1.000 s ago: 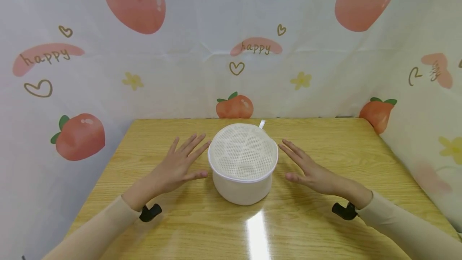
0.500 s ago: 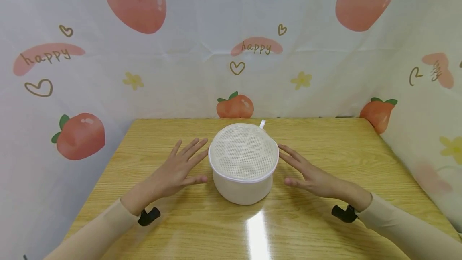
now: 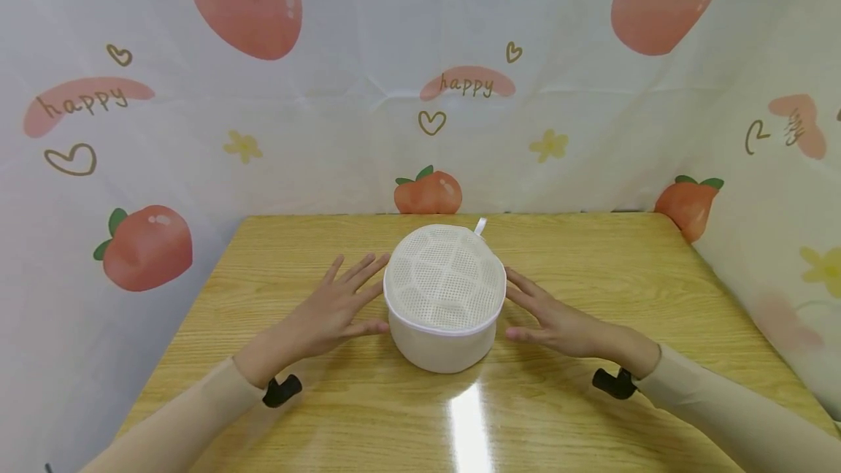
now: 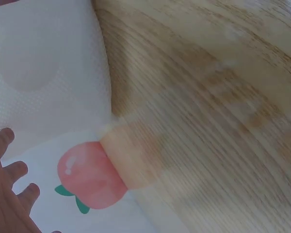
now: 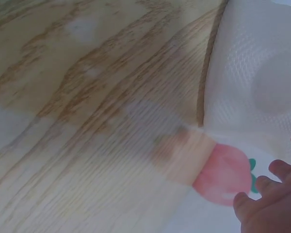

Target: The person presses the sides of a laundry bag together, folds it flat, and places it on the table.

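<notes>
A round white mesh bag point(image 3: 442, 349) stands upright mid-desk point(image 3: 315, 422), between the left hand point(image 3: 325, 320) and the right hand point(image 3: 565, 323), both with fingers extended and unclenched; whether fingertips touch its side I cannot tell. Peach-printed white cloth point(image 3: 328, 144) walls in the desk behind and on both sides, while a black wrist mount point(image 3: 282, 390) juts out at each beige sleeve point(image 3: 187, 411).
</notes>
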`<state>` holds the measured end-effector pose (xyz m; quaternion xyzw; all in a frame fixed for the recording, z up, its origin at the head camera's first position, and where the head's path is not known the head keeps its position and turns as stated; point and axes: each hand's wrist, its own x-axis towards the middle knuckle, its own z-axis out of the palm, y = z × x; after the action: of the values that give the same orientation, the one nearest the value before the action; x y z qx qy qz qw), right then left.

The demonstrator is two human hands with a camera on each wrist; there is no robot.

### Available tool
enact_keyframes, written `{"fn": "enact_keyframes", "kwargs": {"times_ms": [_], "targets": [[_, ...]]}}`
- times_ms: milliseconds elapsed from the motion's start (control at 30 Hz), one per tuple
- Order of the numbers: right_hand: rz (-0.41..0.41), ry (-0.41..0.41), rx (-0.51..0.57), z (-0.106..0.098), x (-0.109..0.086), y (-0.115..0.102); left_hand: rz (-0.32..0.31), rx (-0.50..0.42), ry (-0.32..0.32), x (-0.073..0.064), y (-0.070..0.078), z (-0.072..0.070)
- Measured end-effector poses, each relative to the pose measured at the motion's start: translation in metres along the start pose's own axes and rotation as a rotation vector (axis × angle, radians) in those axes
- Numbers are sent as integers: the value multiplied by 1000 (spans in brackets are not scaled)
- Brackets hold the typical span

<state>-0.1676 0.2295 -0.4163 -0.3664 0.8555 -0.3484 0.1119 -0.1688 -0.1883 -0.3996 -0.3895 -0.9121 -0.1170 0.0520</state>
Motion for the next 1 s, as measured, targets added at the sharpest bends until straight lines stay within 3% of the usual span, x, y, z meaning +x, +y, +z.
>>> {"fn": "enact_keyframes", "kwargs": {"times_ms": [267, 467, 733, 1000], "targets": [[-16, -10, -29, 2, -4, 1, 2, -4, -29, -7, -1, 5], [-53, -38, -48, 4, -10, 3, 56, 18, -85, -16, 0, 9], [-49, -54, -53, 12, -2, 3, 87, 4, -87, -8, 5, 16], [19, -26, 24, 20, 2, -3, 79, -17, -32, -3, 12, 22]]}}
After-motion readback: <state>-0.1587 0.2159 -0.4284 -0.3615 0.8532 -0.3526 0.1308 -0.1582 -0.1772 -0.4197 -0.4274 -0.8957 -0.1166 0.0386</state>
